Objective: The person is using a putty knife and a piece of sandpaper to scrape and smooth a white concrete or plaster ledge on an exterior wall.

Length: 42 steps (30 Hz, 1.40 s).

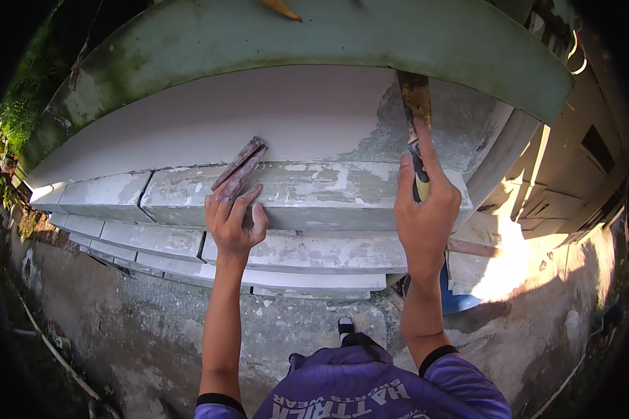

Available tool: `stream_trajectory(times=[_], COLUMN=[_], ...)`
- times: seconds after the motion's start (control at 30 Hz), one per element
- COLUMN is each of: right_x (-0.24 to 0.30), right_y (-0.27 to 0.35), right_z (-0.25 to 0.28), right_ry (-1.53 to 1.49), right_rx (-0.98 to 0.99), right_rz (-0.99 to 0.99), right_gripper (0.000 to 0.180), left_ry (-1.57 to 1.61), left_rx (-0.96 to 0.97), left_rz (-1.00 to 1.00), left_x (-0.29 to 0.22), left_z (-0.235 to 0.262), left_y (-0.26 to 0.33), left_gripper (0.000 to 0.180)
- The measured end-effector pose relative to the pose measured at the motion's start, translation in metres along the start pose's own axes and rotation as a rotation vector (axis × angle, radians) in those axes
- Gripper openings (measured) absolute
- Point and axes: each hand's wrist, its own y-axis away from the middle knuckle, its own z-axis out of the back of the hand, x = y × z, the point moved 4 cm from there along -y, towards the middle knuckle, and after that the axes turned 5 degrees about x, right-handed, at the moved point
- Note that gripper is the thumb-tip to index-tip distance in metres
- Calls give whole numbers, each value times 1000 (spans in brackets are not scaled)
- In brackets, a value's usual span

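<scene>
Two hands: left hand (232, 218) fingers pinch one sanding block (239, 170); right hand (426, 209) grips one scraper (416, 119).

The picture is mostly soft shade, clear and sharp in the middle. Strong sun comes in from about 3 o'clock and makes a glowing white-yellow patch on the ground (510, 269) near 4 o'clock, too bright to see well. The wall (258, 115) bends like a bow. The corners are black, and the rim looks smeared.

Both arms raised, left hand (232, 218) pressing flat, right hand (426, 209) fisted
</scene>
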Motion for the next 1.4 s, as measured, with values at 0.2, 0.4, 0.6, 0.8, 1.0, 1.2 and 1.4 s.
stream_trajectory(times=[0.2, 0.4, 0.6, 0.8, 1.0, 1.2, 1.4], right_x=[-3, 0, -11, -3, 1, -4, -15], right_y=[7, 1, 9, 0, 1, 7, 2], right_z=[2, 0, -2, -6, 2, 2, -12], right_ry=[-19, -18, -8, -24, 21, 34, 31], right_rx=[-10, -3, -17, -42, 15, 11, -78], right_rz=[2, -18, -5, -10, -55, -49, 26], right_gripper=[49, 51, 51, 49, 50, 53, 55], left_ry=[27, 48, 100, -2, 203, 122, 77], left_rx=[-6, -34, -273, 254, 502, 478, 446], left_rz=[82, 133, 489, 496, 328, 304, 263], left_x=[2, -7, -41, -33, -24, -23, -1], left_z=[-2, 11, 12, -27, -47, -57, -64], left_y=[6, 26, 127, 207, 255, 268, 259], left_gripper=[16, 21, 40, 48, 42, 40, 38])
